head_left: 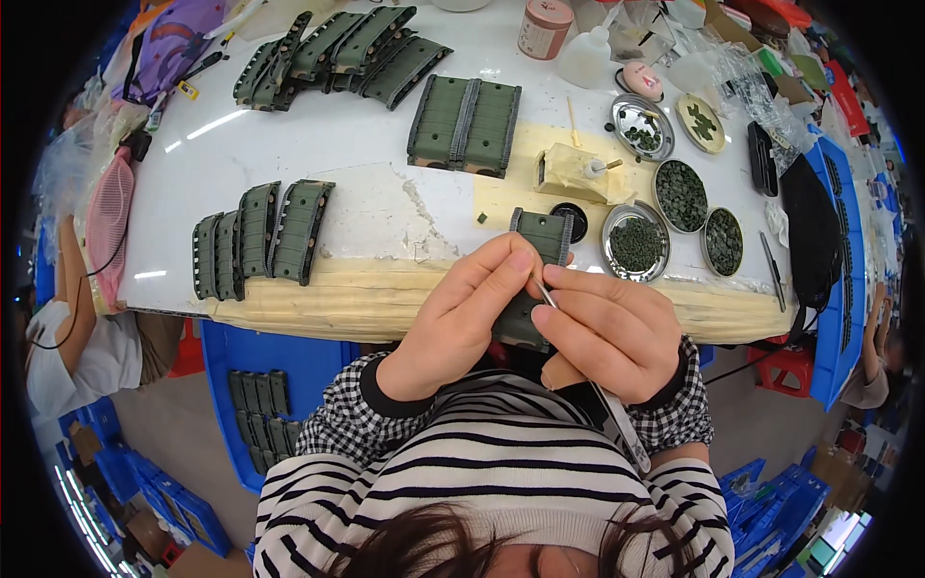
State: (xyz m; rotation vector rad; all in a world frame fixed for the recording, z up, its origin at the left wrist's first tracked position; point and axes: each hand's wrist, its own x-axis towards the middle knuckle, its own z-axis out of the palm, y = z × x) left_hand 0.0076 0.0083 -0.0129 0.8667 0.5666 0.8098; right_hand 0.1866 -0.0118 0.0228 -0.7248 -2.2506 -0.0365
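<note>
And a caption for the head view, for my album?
Left hand beside right hand, which holds a slim tool, over a green panel near round dishes.

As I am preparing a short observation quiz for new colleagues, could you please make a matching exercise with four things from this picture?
Things:
1. Slim metal tool
2. Pink canister
3. Blue tray
4. Green panel nearest the person

Places:
A. Lower than the tabletop, holding dark green panels
B. Beneath the two hands, partly hidden by them
C. Held in the right hand
D. Toward the far edge of the tabletop

Pairs: 1-C, 2-D, 3-A, 4-B
</note>
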